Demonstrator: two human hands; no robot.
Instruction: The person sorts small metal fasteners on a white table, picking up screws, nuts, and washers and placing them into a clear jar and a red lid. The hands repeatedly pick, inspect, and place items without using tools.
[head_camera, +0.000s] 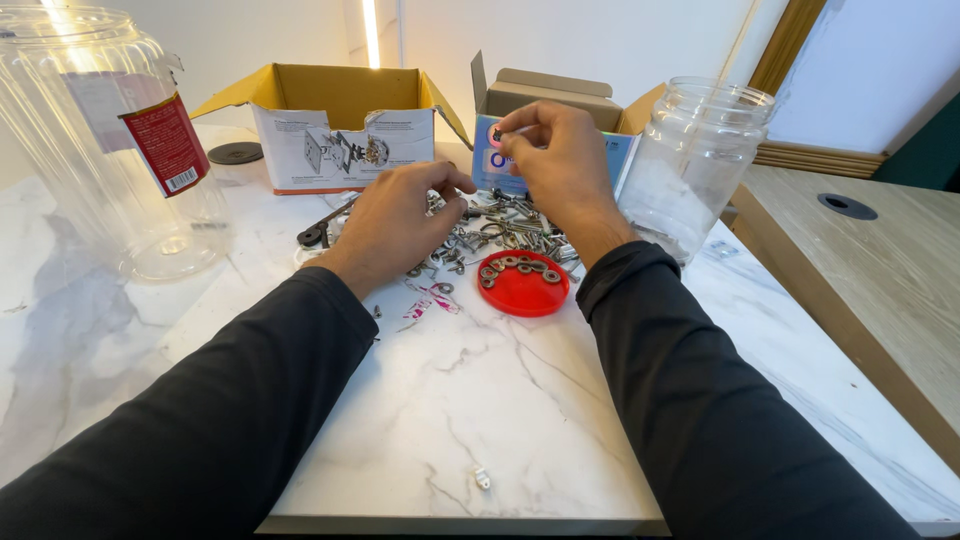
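Counter (480, 400): white marble look, grey veins, smooth, slight gloss. Hardware pile (505, 232): bare metal, shiny. Red lid (524, 290): glossy plastic, holding dull metal washers (515, 266). Jar (697, 160) at 3 o'clock of the pile: clear plastic. Boxes (340, 125) at 12 o'clock: matt brown cardboard. Sleeves (230, 410): matt black cloth.

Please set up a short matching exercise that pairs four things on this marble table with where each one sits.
Things:
1. red lid
2. large clear jar with a red label
3. small clear jar
4. black disc

Places:
A. far left of the table
B. just right of the right hand
C. in front of the pile of metal hardware, holding washers
D. left of the open cardboard box

Pairs: 1-C, 2-A, 3-B, 4-D
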